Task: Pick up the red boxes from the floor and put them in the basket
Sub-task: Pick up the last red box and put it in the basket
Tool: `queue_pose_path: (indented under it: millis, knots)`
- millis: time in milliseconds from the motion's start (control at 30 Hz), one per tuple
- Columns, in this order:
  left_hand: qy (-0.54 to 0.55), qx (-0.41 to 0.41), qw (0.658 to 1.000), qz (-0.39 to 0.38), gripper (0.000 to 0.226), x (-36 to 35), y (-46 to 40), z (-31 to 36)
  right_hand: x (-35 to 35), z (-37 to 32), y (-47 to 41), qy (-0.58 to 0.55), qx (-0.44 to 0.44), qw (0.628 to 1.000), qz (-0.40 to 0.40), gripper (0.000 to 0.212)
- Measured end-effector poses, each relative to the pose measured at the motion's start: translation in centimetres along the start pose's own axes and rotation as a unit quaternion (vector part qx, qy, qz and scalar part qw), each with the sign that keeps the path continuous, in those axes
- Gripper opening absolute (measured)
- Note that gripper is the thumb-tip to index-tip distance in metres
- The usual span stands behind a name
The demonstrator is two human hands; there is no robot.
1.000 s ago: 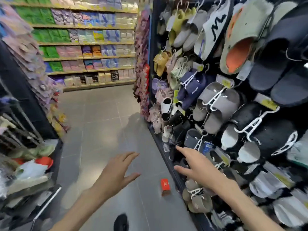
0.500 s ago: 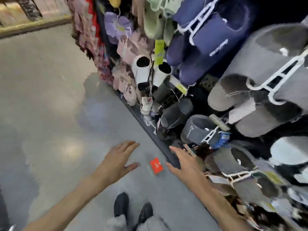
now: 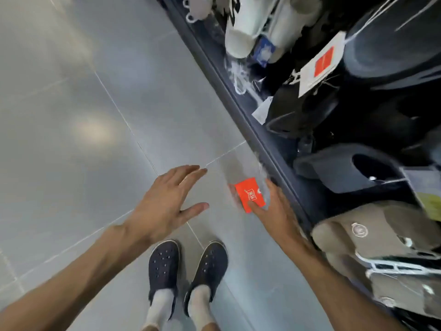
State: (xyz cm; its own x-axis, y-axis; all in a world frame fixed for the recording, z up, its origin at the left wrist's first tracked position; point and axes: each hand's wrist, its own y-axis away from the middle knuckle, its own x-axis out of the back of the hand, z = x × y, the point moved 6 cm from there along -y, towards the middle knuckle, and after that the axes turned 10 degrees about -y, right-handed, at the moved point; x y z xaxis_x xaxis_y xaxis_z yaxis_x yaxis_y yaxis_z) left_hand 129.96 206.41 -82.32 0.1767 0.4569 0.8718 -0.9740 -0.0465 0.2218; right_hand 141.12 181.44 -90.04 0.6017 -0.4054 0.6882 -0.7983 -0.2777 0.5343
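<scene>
Right hand [image 3: 274, 211] touches red box [image 3: 250, 194] (beside shelf base [image 3: 241, 111]); left hand [image 3: 164, 204] spread.

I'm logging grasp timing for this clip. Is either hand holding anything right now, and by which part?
The left hand is open and empty. The right hand touches the red box at its near edge; whether it is gripped yet cannot be told.

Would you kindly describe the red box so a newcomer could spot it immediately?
Follow the dark base rail of the slipper rack down the grey tiled floor. Beside it, at the right hand, lies a small red cardboard box, the only bright red item on the floor.
</scene>
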Motion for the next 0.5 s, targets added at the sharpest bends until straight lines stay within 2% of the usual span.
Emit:
queue_pose_path:
  millis: [67,100,167,267,367,500]
  knots:
    - [0.015,0.013,1.0,-0.008,0.069,-6.0,0.2,-2.5,-4.9,4.8,-3.2,-0.002,-0.015,0.999,0.028,0.086]
    - [0.019,0.009,1.0,-0.001,0.069,-5.5,0.2,-2.5,-4.7,4.5,-4.0,-0.004,-0.014,0.999,0.032,0.09]
    - [0.025,0.025,0.999,-0.012,0.07,-10.4,0.6,-4.6,-8.7,8.4,-6.5,-0.007,-0.036,0.998,0.049,0.097]
    - [0.043,0.047,0.998,-0.029,0.071,-13.6,1.5,-6.1,-11.6,10.1,-7.9,-0.011,-0.04,0.997,0.071,0.103]
    - [0.045,0.048,0.996,-0.052,0.072,-15.4,2.4,-6.5,-12.9,10.7,-7.9,-0.004,-0.03,0.994,0.109,0.104]
    - [0.031,0.024,0.997,-0.071,0.07,-14.8,2.6,-5.7,-11.3,9.3,-7.0,-0.018,-0.034,0.993,0.114,0.101]
